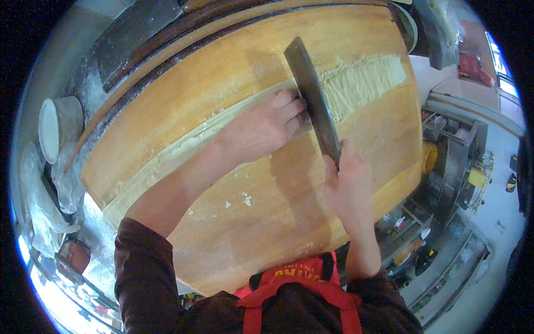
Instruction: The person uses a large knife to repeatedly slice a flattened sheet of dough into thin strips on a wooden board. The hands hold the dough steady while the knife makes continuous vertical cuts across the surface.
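Dough (183, 143) lies under the left hand (266, 121), curled with hold unclear, apparently steadying it beside the cleaver (315, 100) that the right hand's closed fingers (346, 151) clasp.

A long, pale dough band (177, 148) is separated by a slanted, grey metal knife (315, 100) from thin, pale dough strips (366, 84).

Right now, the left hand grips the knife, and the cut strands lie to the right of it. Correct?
Not quite: the head view shows the right hand gripping the knife. The cut strands do lie to the right of it.
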{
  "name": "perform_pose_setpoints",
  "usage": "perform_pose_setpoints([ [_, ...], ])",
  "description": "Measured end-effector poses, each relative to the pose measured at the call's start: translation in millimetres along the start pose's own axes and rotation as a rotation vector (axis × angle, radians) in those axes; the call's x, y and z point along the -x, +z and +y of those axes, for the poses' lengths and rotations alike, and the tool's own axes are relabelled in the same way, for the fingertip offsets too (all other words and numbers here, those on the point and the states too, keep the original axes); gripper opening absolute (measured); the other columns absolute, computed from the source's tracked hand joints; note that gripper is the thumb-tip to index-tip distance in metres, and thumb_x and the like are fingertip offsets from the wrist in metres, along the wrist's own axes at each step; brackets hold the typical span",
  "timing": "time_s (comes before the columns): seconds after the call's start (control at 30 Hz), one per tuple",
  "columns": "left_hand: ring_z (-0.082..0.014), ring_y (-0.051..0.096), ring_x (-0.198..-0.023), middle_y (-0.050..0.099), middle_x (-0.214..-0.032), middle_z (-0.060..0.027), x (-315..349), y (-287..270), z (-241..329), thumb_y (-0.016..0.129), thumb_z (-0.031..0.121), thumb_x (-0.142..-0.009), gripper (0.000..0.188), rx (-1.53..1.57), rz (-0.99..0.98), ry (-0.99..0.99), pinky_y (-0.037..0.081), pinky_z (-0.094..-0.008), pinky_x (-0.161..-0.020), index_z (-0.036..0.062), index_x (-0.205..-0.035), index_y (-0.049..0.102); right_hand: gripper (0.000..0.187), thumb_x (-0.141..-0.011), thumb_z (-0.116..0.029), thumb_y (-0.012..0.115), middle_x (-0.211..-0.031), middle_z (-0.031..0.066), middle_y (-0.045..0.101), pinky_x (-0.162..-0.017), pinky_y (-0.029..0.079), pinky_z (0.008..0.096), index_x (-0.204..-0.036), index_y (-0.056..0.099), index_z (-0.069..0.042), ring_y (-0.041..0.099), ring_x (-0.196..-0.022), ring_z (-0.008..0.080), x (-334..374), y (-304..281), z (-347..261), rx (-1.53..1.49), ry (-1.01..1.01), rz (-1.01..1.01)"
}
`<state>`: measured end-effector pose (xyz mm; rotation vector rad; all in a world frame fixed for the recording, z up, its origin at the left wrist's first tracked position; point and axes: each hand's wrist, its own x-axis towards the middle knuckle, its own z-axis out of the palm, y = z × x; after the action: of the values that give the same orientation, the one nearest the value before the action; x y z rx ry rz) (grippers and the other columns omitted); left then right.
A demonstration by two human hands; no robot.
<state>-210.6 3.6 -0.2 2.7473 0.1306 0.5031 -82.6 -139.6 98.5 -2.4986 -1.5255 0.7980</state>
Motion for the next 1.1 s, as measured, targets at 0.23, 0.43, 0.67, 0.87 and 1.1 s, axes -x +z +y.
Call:
perform_pose_setpoints([
  [0.23,-0.0269,0.050,-0.109,0.058,-0.111,-0.0118,-1,0,1,0.055,0.014,-0.075,0.033,-0.046,0.013,0.017,0.044,-0.0329,-0.094,-0.0008,-0.102,0.064,0.026,-0.073,-0.002,0.060,-0.076,0.0221,0.058,-0.057,0.048,0.0483,-0.092,0.042,0.000,0.059,-0.070,0.0430,-37,9,-7,0.028,0.000,0.017],
  [0.43,-0.0230,0.049,-0.103,0.058,-0.107,-0.0105,1,-5,2,0.056,0.012,-0.073,0.033,-0.042,-0.001,-0.004,0.044,-0.0287,-0.089,-0.0020,-0.102,0.063,0.022,-0.077,-0.004,0.060,-0.076,0.0216,0.057,-0.057,0.047,0.0485,-0.091,0.042,0.000,0.058,-0.068,0.0431,-27,12,5,-0.062,-0.084,0.127],
  [0.67,-0.0240,0.049,-0.104,0.058,-0.107,-0.0103,3,1,0,0.056,0.012,-0.073,0.033,0.006,0.048,-0.007,0.045,-0.0300,-0.089,-0.0028,-0.101,0.063,0.024,-0.075,-0.004,0.061,-0.075,0.0220,0.057,-0.058,0.047,0.0486,-0.090,0.042,0.000,0.059,-0.069,0.0433,0,1,-5,0.019,-0.010,-0.012],
  [0.87,-0.0238,0.049,-0.105,0.058,-0.106,-0.0104,2,-4,2,0.055,0.012,-0.074,0.032,0.000,0.026,-0.006,0.045,-0.0297,-0.090,-0.0027,-0.102,0.063,0.023,-0.076,-0.005,0.059,-0.078,0.0231,0.057,-0.059,0.047,0.0495,-0.090,0.042,-0.001,0.059,-0.070,0.0441,-43,12,-10,-0.019,0.025,0.026],
  [1.1,-0.0240,0.049,-0.105,0.058,-0.109,-0.0106,6,2,0,0.056,0.012,-0.074,0.032,-0.023,0.064,-0.008,0.045,-0.0292,-0.091,-0.0021,-0.102,0.063,0.018,-0.082,-0.007,0.057,-0.079,0.0231,0.058,-0.059,0.048,0.0486,-0.091,0.043,0.000,0.059,-0.070,0.0437,-8,4,-14,-0.064,-0.050,0.101],
])
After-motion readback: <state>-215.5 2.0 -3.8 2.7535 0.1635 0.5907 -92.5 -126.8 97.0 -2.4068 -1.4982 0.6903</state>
